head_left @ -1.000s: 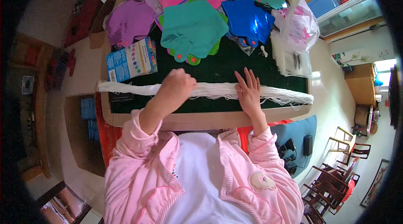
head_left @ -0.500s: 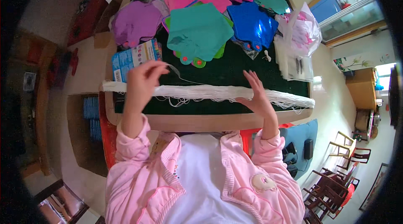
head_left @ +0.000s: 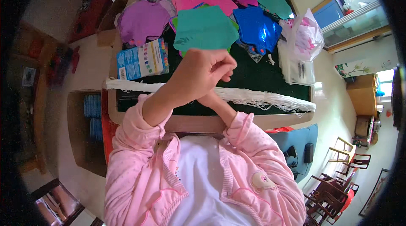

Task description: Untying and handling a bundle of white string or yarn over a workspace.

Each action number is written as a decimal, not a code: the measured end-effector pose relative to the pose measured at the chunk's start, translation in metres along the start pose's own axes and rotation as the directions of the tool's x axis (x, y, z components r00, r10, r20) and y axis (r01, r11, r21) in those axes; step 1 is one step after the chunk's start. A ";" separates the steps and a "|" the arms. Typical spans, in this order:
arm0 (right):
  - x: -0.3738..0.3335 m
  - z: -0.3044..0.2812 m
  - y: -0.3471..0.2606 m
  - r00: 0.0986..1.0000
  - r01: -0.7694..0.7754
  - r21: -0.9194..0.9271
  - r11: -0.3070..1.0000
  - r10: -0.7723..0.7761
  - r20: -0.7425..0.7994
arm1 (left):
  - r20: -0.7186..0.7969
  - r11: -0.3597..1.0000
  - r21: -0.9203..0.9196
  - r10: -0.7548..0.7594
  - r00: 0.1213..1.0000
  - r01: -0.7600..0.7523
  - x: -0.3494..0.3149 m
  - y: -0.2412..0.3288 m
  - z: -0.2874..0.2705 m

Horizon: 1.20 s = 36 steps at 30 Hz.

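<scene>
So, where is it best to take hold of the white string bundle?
Probably the bare stretch of the string bundle, right of the hands. It lies flat along the table's near edge, so pinch across it from above. The left hand covers its middle.

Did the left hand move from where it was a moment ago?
Yes. The left hand has swung rightward, away from the blue box, and now sits raised over the white string bundle.

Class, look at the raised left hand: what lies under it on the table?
Under the left hand runs the bundle of white strings across the dark green table. The right hand is mostly hidden behind it, so its grip cannot be seen.
</scene>
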State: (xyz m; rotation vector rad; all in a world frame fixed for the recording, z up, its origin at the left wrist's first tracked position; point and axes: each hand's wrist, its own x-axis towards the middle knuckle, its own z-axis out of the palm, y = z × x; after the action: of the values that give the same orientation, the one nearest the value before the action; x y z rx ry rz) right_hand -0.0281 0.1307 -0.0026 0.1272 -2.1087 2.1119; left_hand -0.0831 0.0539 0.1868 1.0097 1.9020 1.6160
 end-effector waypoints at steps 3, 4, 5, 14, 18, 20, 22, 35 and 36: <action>0.000 -0.001 -0.010 0.999 -0.035 -0.098 0.995 0.036 0.015 | -0.074 0.956 0.092 0.286 0.955 -0.279 0.013 0.027 -0.013; 0.000 -0.001 -0.004 0.999 -0.035 -0.101 0.994 0.037 0.017 | -0.100 0.927 0.135 0.365 0.926 -0.350 0.017 0.044 -0.020; -0.001 -0.006 0.009 0.994 -0.097 -0.086 0.992 0.101 0.043 | -0.113 0.889 0.172 0.445 0.888 -0.424 0.024 0.064 -0.023; -0.006 -0.008 -0.025 0.986 -0.125 -0.046 0.991 0.129 0.105 | -0.145 0.810 0.022 0.583 0.800 -0.586 0.013 0.106 -0.019; -0.035 -0.045 -0.053 0.978 0.152 -0.284 0.947 -0.103 0.181 | -0.019 0.883 0.293 0.389 0.921 -0.366 -0.032 0.023 -0.007; -0.054 -0.074 -0.069 0.983 0.069 -0.063 0.996 -0.057 0.176 | -0.036 0.979 0.141 0.151 0.988 -0.145 -0.058 -0.015 0.003; -0.055 -0.071 -0.112 0.980 -0.003 -0.061 0.998 0.015 0.200 | 0.005 0.999 0.038 -0.016 1.000 0.015 -0.078 -0.032 0.016; -0.058 -0.088 -0.182 0.979 0.035 -0.791 0.611 -0.182 -0.097 | -0.293 0.969 0.236 0.139 0.946 -0.069 -0.074 -0.049 0.007; -0.046 -0.067 -0.174 0.985 0.081 -0.537 0.840 -0.148 -0.082 | -0.239 0.979 0.170 0.151 0.959 -0.112 -0.072 -0.044 0.016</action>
State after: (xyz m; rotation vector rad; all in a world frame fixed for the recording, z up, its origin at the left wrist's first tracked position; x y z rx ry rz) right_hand 0.0502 0.1945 0.1606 0.0537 -2.4473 1.3574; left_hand -0.0362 0.0071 0.1317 1.0558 2.1982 1.7650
